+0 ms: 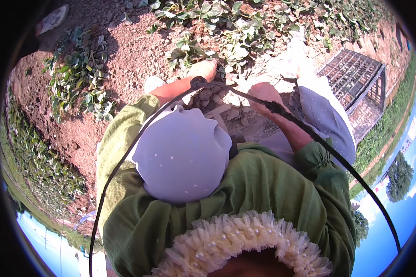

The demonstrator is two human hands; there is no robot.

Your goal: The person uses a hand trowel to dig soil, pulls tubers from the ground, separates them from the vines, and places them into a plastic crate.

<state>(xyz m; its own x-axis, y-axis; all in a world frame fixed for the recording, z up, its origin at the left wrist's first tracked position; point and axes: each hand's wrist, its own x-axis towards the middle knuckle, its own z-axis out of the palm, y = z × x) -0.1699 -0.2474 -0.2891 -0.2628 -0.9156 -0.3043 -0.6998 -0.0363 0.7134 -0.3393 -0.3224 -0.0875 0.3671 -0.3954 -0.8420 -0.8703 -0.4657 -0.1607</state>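
My left hand [205,70] reaches down to the base of a low leafy plant [237,48] growing in dry, cloddy soil. Its fingertips are at the edge of the leaves, and what they touch is hard to make out. Closer to me and further right, my right hand [263,95] is low over bright, broken soil clods [228,104]. Strong glare and the hand's own back hide its fingers. Between my forearms, a dark cord [235,92] with a knot hangs across the view in front of both wrists.
A black plastic lattice crate [353,78] lies beyond my right leg [324,110]. My bent left knee [182,155], in pale trousers, rises between my arms. Another leafy clump [74,72] grows on the left. A pale shoe [53,19] shows at the upper left.
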